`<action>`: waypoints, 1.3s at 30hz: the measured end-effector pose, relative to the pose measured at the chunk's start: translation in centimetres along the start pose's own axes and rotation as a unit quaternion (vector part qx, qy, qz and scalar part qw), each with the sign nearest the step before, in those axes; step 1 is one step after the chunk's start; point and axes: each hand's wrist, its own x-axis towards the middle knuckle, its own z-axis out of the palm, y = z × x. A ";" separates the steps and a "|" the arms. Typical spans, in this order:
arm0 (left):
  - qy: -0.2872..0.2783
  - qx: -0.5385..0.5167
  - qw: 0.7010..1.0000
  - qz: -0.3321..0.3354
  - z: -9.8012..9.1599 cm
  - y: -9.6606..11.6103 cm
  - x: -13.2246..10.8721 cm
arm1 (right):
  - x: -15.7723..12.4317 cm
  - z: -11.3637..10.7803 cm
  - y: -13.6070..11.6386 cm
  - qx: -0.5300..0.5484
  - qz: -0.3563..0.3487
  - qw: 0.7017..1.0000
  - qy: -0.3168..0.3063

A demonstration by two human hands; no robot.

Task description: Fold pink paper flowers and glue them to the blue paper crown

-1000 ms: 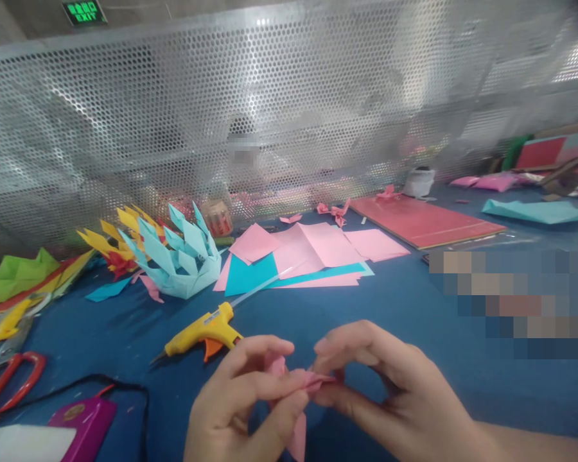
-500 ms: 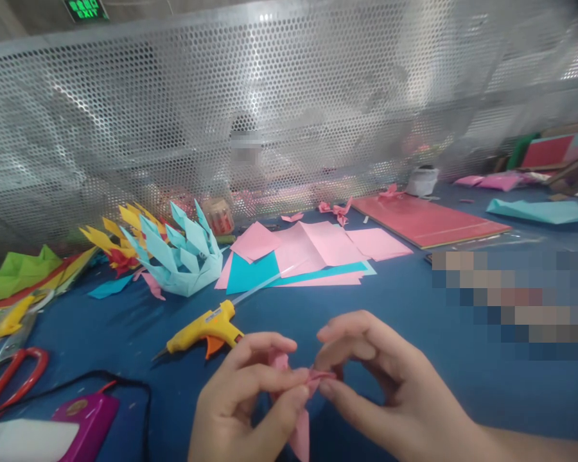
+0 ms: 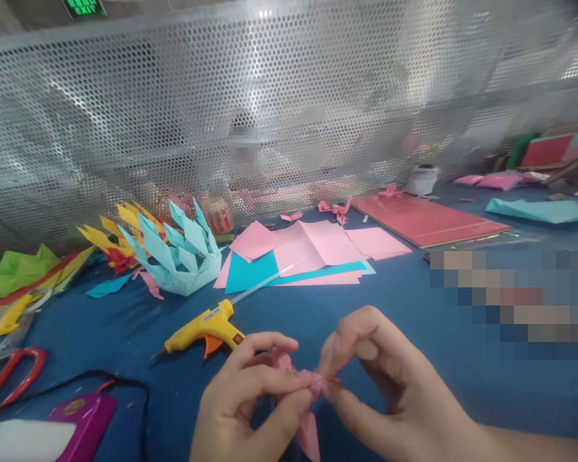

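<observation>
Low in the middle of the view, both my hands pinch one small folded pink paper piece [image 3: 308, 410]. My left hand [image 3: 250, 404] grips it between thumb and fingers, with a pink point hanging down below. My right hand [image 3: 385, 391] pinches the piece's top end, fingers curled. A yellow glue gun [image 3: 207, 328] lies on the blue table [image 3: 414, 308] just beyond my left hand.
Pink and teal paper sheets [image 3: 308, 253] lie mid-table, beside a light blue folded paper crown [image 3: 178, 253] and yellow spiked paper shapes [image 3: 110, 234]. Red-handled scissors [image 3: 9, 378] and a magenta case [image 3: 81, 417] sit at the left. A red board [image 3: 424, 221] lies at the right. A perforated metal screen [image 3: 289, 109] backs the table.
My hands have stayed in place, working the pink piece. My right fingers have drawn closer to my left and arched higher over the fold.
</observation>
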 end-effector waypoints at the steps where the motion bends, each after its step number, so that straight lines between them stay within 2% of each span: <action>1: -0.001 -0.005 1.000 -0.001 0.0 0.0 0.0 | 0.0 0.0 0.0 -0.015 -0.016 1.000 0.009; 5: -0.015 -0.042 0.998 -0.035 0.0 0.0 0.2 | -0.1 0.0 0.4 -0.074 -0.090 0.992 0.037; 10: -0.018 -0.095 0.992 -0.075 -0.1 -0.4 0.3 | -0.1 0.2 0.2 -0.076 -0.113 0.990 0.046; 17: -0.061 -0.044 0.997 -0.032 -0.9 -1.1 0.4 | -0.2 0.0 0.0 -0.079 -0.129 0.988 0.026; 21: -0.036 0.027 0.999 0.005 -0.9 -1.2 0.3 | -0.3 -0.2 0.2 -0.104 -0.140 0.984 0.021; 24: -0.013 0.056 0.998 0.027 -0.7 -1.0 0.1 | -0.2 -0.4 0.0 -0.133 -0.165 0.977 -0.005; 31: -0.030 0.025 0.998 0.057 -0.4 -0.6 0.0 | -0.3 -0.7 -0.4 -0.180 -0.190 0.963 -0.059; 36: -0.080 -0.063 0.995 0.012 -0.3 -0.6 -0.1 | -0.1 -1.9 0.4 -0.229 -0.257 0.929 -0.139; 39: -0.069 -0.118 0.990 -0.025 0.0 -0.5 0.0 | 0.1 -2.3 0.6 -0.275 -0.265 0.906 -0.182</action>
